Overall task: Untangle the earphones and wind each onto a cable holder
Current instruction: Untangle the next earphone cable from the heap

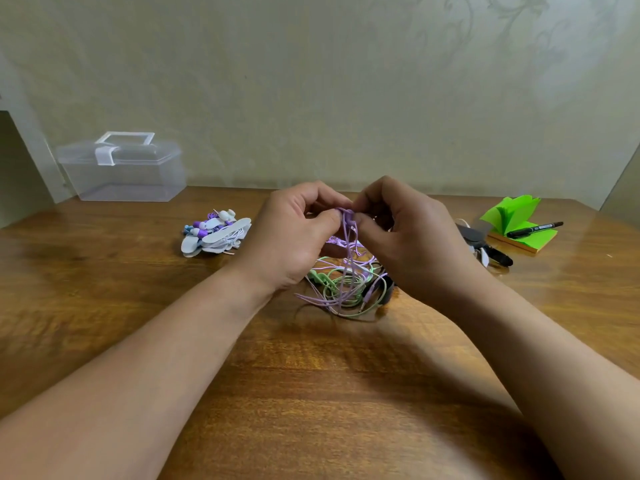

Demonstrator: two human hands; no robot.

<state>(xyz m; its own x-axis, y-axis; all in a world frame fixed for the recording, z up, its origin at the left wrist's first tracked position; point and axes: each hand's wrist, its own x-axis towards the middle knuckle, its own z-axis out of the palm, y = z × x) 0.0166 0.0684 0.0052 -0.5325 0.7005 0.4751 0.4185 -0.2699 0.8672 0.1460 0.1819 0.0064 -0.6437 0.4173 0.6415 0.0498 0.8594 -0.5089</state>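
Box (124, 178) (clear, lid shut) far-left; hands (294, 237) (412, 240) pinch earphones (347, 233).

Single head view: wide-angle, forward-down, close over table (311, 393), wall (311, 81) behind.

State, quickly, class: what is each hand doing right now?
Left hand: closed, pinching the purple cable.
Right hand: closed, pinching the same purple cable.

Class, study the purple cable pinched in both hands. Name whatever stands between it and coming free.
The left hand and right hand pinch the purple cable directly. Below them, the green cable and a black cable tangle among its hanging strands.
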